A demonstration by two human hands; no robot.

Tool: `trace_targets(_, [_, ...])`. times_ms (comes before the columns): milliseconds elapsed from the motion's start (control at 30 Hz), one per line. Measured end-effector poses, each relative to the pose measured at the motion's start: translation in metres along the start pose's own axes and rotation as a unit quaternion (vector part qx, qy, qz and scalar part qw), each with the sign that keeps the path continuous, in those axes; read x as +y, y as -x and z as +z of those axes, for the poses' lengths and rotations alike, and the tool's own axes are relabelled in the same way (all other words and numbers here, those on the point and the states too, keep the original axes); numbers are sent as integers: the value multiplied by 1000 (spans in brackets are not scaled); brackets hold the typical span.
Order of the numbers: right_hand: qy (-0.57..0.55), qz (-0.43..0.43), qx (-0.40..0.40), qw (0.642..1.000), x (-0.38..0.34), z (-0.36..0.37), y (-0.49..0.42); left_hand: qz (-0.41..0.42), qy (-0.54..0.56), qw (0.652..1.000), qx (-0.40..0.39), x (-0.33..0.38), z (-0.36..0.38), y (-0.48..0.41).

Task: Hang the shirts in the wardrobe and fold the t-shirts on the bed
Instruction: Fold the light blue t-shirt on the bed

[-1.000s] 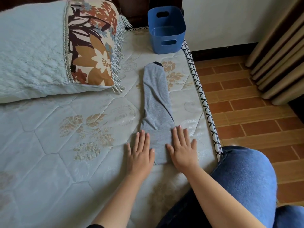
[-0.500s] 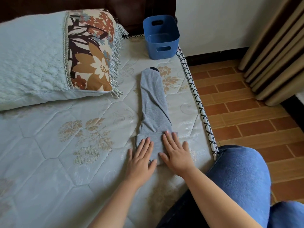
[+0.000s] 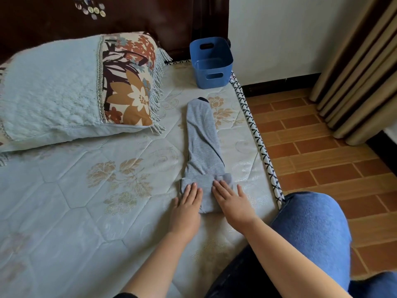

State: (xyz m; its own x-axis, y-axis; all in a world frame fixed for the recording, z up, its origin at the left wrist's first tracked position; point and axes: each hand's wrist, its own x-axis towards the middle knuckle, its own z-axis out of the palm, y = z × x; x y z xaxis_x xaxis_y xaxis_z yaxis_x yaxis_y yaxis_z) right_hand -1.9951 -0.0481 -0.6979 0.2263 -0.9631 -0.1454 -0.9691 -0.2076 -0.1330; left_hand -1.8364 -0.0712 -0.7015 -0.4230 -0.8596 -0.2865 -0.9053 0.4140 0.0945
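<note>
Straight fingers (image 3: 192,189) of the left hand (image 3: 186,208) are lying close together and flat on the near end of a grey t-shirt (image 3: 203,143), pressing it into the bed (image 3: 103,214). Just beside them the fingers (image 3: 219,187) of the right hand (image 3: 234,204) are stretching flat too, slightly spread, with the thumb reaching out towards the bed's edge. Neither hand is pinching the cloth; both palms are facing down, and a narrow gap of grey fabric is showing between them. The t-shirt is lying as a long narrow strip near the right side of the bed, running away from the person, its near end turned over into a thicker band under the fingertips and its dark collar pointing to a blue bin (image 3: 211,65). The bin is standing upright at the far corner of the mattress, well apart from the shirt. To the left, a pale blue pillow (image 3: 53,89) with a flowered, fringed end is resting against a dark headboard (image 3: 118,16). A knee in blue jeans (image 3: 313,229) is bending at the bed's edge beside the right forearm. Beyond it, a tiled floor (image 3: 318,147) is stretching towards a white wall (image 3: 279,35) and a tan curtain (image 3: 363,69).
</note>
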Motion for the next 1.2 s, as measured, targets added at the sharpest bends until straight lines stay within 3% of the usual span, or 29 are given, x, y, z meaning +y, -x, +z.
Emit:
trace_targets(67, [-48,10,-35,998,6,-4,3,-7,18,1000,-18,1,-7,0])
trace_targets(167, [-172,68,-20,983,11,-13,14,6,47,998,-32,5,-25,7])
trace_targets(400, [-256,107,-12,961,23,-25,35,6,194,977,91,10,-32,44])
trace_targets(500, [-375,115,12,920,24,-26,38,-25,387,916,105,10,-26,52])
trace_targets(633, [-527,181,55,829,25,-30,37,-62,575,812,73,5,-17,53])
trace_targets(700, [-577,212,77,785,25,-30,35,-90,595,798,24,3,-7,49])
trace_targets(867, [-595,237,78,764,30,-23,29,-157,540,825,47,6,7,37])
trace_targets(933, [-589,235,18,773,31,-20,30,-165,500,848,61,13,4,31])
trace_targets(1033, [-483,241,-53,840,30,-14,30,-152,418,888,116,17,1,24])
trace_targets(1200, [-377,221,-6,899,25,-16,26,-183,392,887,160,17,3,16])
